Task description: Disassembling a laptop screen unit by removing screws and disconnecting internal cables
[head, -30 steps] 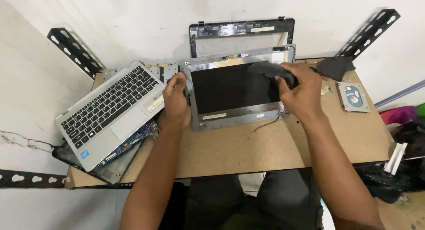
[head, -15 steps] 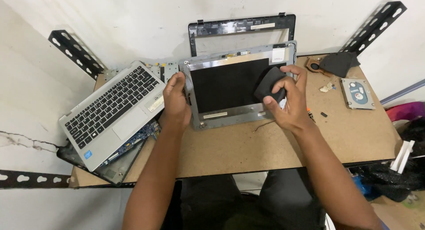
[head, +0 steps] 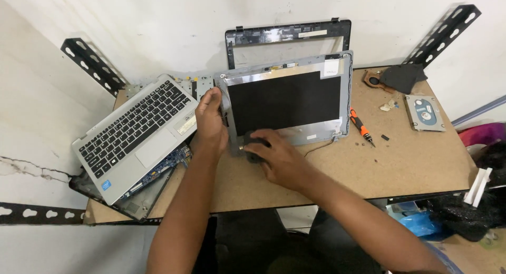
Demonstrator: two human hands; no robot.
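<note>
Surface: chipboard table (head: 400,163) against a white wall (head: 158,26).
Left hand (head: 211,118): fingers closed on the screen panel (head: 287,103) edge.
Right hand (head: 276,158): fingers curled over a small dark object (head: 253,143).

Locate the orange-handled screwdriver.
In the head view, the orange-handled screwdriver lies on the wooden table, just right of the laptop screen panel, left of the hard drive.

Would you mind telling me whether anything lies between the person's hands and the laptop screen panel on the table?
Nothing visible does. The left hand already grips the left edge of the screen panel, and the right hand rests at its lower left corner, on a small dark object. The orange screwdriver lies off to the right.
</note>
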